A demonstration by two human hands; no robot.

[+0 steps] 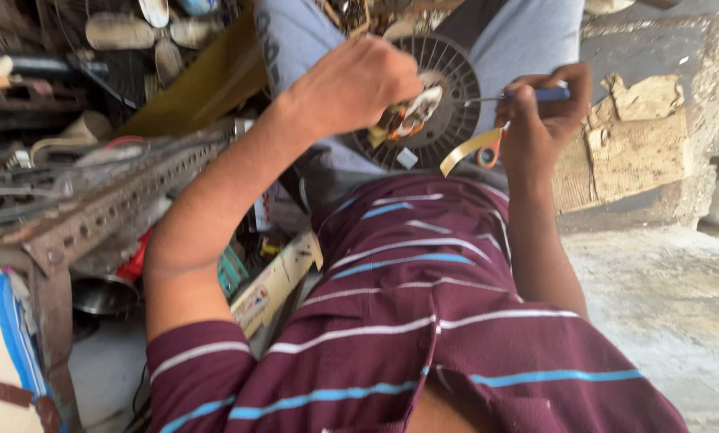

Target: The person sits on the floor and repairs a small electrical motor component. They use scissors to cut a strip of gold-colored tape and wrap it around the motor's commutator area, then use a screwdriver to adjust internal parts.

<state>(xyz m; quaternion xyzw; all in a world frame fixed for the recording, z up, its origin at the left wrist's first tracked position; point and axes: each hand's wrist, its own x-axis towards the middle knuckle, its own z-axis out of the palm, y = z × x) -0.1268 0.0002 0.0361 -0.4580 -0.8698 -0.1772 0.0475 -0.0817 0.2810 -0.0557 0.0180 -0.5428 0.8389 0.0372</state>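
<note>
1. Two hands work at a round, ribbed black motor disc (448, 96) resting on the lap.
2. Left hand (359, 84) curls closed over its wound centre.
3. Right hand (540, 112) grips a blue-handled screwdriver (528, 96) and a yellow tape strip (468, 150).

My left arm runs bare from a short sleeve up through a bent elbow, forearm angled toward the middle of the view; my left hand (358, 84) sits at its end, back of the hand toward me, fingers curled down and closed into a loose fist; my right forearm rises straight along the right side, wrist slightly bent inward; my right hand (545, 112) is clenched, fingers wrapped tight, thumb on top; both hands are near each other but apart.
</note>
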